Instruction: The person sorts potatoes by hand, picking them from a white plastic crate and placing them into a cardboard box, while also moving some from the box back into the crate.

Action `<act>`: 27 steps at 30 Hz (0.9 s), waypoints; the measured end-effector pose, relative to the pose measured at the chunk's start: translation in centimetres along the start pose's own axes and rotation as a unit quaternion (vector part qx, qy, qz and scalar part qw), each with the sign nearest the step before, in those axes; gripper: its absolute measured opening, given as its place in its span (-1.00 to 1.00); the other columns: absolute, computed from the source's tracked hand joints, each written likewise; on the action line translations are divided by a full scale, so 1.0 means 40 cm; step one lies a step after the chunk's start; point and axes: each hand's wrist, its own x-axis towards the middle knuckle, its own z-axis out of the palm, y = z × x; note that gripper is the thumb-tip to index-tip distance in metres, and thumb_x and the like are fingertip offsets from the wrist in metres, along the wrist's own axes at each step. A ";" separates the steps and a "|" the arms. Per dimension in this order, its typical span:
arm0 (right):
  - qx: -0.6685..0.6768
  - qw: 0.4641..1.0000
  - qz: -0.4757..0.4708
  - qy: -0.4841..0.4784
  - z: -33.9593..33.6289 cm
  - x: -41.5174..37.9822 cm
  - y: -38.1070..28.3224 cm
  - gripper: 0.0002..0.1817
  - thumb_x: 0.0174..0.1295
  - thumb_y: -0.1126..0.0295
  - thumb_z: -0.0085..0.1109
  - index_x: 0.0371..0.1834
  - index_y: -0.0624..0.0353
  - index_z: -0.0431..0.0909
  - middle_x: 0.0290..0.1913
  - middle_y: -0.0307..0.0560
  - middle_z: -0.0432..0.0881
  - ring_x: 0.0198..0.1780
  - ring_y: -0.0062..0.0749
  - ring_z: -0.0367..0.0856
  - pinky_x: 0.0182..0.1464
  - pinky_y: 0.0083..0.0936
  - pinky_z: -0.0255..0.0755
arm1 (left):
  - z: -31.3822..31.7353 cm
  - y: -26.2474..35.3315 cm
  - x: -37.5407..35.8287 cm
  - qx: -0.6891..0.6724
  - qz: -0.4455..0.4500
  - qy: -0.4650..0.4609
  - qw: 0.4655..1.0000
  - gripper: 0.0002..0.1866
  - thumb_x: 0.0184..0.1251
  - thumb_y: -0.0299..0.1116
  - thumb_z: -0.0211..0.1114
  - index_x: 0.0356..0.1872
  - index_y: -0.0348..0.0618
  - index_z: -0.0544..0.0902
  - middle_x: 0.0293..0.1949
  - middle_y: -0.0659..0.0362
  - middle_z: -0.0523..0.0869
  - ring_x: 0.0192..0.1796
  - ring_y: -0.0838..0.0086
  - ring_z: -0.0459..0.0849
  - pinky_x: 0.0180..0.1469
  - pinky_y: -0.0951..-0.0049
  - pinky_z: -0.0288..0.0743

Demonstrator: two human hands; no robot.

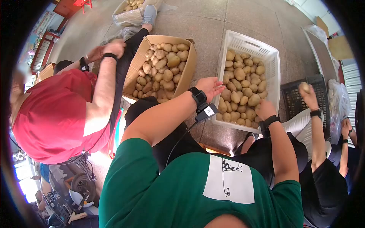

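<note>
A white plastic crate (276, 76) in front of me holds many potatoes (235, 98). My left hand (210, 89) is over the crate's left rim, palm partly up, fingers stretched out and nothing in them. Inside the crate's near right corner, my right hand (265, 109) reaches down among the potatoes with curled fingers. Its fingertips are hidden, so whatever they hold does not show. Left of the crate stands an open cardboard box (131, 76) filled with potatoes (161, 70).
A person in a red top (57, 114) sits at my left. On my right, a co-worker's hand (310, 95) holds a potato above a black crate (294, 93). Another box of potatoes (123, 17) stands farther off on the tiled floor (201, 22).
</note>
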 end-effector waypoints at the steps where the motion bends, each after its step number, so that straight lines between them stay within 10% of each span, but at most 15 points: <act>1: 0.000 1.000 -0.013 -0.015 -0.026 -0.016 -0.032 -0.64 -0.11 0.35 0.09 -0.18 0.24 0.49 -0.26 0.18 0.55 -0.19 -0.06 0.53 -0.14 -0.30 0.41 | 0.003 0.002 0.000 0.001 -0.003 0.000 1.000 -0.68 0.28 -0.46 -0.05 -0.01 -0.39 0.19 -0.15 0.00 0.35 -0.12 0.23 0.47 -0.03 0.41 0.49; 9: 0.390 0.898 0.025 -0.203 -0.009 -0.029 -0.096 -0.59 -0.06 0.39 0.12 -0.08 0.26 0.41 -0.39 0.00 0.55 -0.32 -0.46 0.56 -0.34 -0.58 0.45 | 0.003 -0.012 0.010 0.030 -0.030 0.006 0.999 -0.71 0.27 -0.46 -0.05 -0.03 -0.36 0.22 -0.21 0.03 0.40 -0.16 0.24 0.49 -0.05 0.39 0.49; 15: 0.571 0.816 -0.064 -0.066 -0.062 -0.036 -0.164 -0.63 0.03 0.49 0.06 -0.04 0.27 0.36 -0.29 -0.14 0.49 -0.43 -0.60 0.50 -0.41 -0.70 0.42 | 0.006 -0.017 -0.012 0.086 -0.067 -0.020 0.994 -0.72 0.26 -0.37 0.02 -0.08 -0.32 0.30 -0.17 0.04 0.42 -0.13 0.20 0.48 -0.02 0.29 0.43; 27: 0.482 0.820 -0.291 -0.103 -0.095 -0.108 -0.274 -0.57 0.09 0.57 0.03 0.08 0.15 0.27 0.05 -0.22 0.29 -0.04 -0.52 0.40 0.00 -0.61 0.33 | 0.001 -0.011 -0.012 0.068 -0.133 -0.113 0.982 -0.74 0.20 -0.28 0.11 -0.22 -0.25 0.39 -0.31 0.09 0.50 -0.36 0.42 0.52 -0.31 0.47 0.52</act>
